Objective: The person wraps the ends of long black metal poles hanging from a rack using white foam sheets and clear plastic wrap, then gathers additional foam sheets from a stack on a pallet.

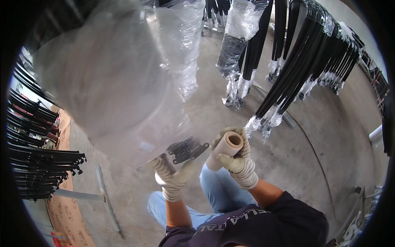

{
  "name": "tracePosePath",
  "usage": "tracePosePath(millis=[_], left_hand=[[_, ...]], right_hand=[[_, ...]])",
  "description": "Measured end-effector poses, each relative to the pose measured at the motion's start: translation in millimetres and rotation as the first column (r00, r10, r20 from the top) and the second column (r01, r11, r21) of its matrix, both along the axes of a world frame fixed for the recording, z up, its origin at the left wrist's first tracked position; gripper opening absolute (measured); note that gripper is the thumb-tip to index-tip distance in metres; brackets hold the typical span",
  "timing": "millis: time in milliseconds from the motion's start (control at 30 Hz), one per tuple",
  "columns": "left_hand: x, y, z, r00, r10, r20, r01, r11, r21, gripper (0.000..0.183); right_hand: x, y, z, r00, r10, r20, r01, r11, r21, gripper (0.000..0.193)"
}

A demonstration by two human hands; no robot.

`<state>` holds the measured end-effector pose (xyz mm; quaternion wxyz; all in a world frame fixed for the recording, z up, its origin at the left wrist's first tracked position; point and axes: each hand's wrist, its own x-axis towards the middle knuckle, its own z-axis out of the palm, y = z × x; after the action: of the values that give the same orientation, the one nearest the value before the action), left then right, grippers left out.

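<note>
My right hand (pixel 240 162), in a pale knitted glove, is closed around a roll of clear stretch film (pixel 220 155). The roll is tilted, and its hollow cardboard core faces up. To its left, my gloved left hand (pixel 175 181) has its fingers closed at the lower end of a large film-wrapped piece (pixel 119 82). That piece fills the upper left and is blurred, so its kind cannot be made out. A black metal bracket with holes (pixel 187 149) sticks out of its lower end, just above my left hand. The fingertips are partly hidden there.
Rows of long black metal frames (pixel 296 66) with film-wrapped ends stand on the concrete floor (pixel 304 164) at the right. Black bars (pixel 45 168) are stacked at the left, above brown sheeting (pixel 68 210). Grey metal strips (pixel 108 206) lie near them. A dark cable (pixel 314 150) crosses the floor.
</note>
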<state>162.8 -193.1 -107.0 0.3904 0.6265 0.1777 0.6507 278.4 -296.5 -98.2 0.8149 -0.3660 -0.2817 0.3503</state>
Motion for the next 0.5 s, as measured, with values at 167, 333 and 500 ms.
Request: tracePosePath(millis=[167, 333, 500], left_hand=[[16.0, 2.2, 9.0, 0.975, -0.213, 0.057, 0.21, 0.976, 0.06, 0.056], [11.8, 3.0, 1.6, 0.99, -0.137, -0.043, 0.14, 0.989, 0.05, 0.039], [-10.8, -1.9, -8.0, 0.869, -0.483, 0.102, 0.489, 0.814, -0.313, 0.04]], right_hand=[[29.2, -0.7, 5.2, 0.999, 0.001, 0.047, -0.003, 0.999, 0.034, 0.045], [20.1, -21.0, 31.5, 0.686, 0.116, 0.718, -0.097, 0.993, -0.068, 0.059], [-22.2, -2.3, 15.4, 0.589, 0.029, 0.808, -0.012, 1.0, -0.027, 0.073]])
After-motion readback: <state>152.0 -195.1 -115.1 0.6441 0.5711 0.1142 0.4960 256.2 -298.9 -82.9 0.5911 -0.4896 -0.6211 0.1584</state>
